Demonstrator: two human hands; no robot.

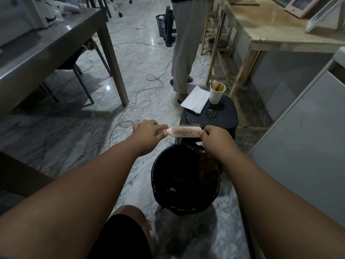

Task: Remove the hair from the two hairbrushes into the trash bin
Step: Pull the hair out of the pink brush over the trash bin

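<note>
The black-lined trash bin [168, 150] stands on the marble floor [130, 75] at lower centre. Its inside is dark, with a brownish clump against the right wall that I can't make out clearly. Just above it in the frame sits a black stool [211, 116] carrying a paper cup [216, 94], stained brown inside, and a folded white paper [196, 101] that overhangs the stool's left edge. A black mesh basket [161, 25] sits at upper centre beside a standing person [186, 43] in grey trousers. Open floor runs up the middle between the grey table [56, 45] at upper left and the wooden table [280, 34] at upper right. Loose cables [149, 86] trail across it, and a white cabinet [308, 137] closes off the right side. The pink hairbrush [184, 132] is held level, bristles up, over the bin's far rim. The left hand [149, 133] has its fingers wrapped round the handle, and the right hand [214, 139] has curled fingers pinching the tip of the brush head.
</note>
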